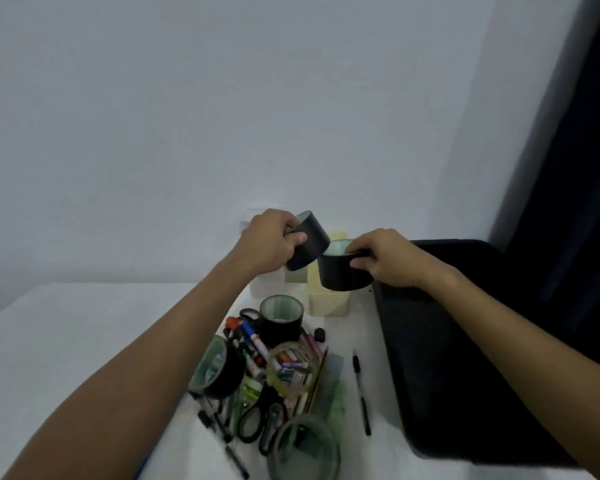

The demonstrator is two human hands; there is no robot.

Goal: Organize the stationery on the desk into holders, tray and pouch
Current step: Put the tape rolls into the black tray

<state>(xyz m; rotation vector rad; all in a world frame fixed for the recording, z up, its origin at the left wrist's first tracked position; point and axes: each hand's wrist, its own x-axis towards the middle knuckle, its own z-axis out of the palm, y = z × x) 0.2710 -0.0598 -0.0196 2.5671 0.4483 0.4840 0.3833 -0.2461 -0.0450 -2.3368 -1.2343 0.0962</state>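
Observation:
My left hand [269, 242] grips a black tape roll [309, 242], tilted, in the air above the desk. My right hand [390, 259] grips a second black tape roll [342, 271], which touches the first one. Both rolls hang in front of a pale yellow holder [328, 301] at the back of the desk. Below lies a pile of stationery: two more black tape rolls [280, 320] [219, 367], a clear tape roll [293, 368], markers [253, 341], black scissors [260, 419], pens and a pencil. A lone black pen [361, 393] lies to the right of the pile.
A large black tray [465, 375] fills the right side of the desk. A greyish tape roll [305, 448] sits at the near edge. A translucent holder [265, 289] stands left of the yellow one. The white wall is close behind; a dark curtain hangs at right.

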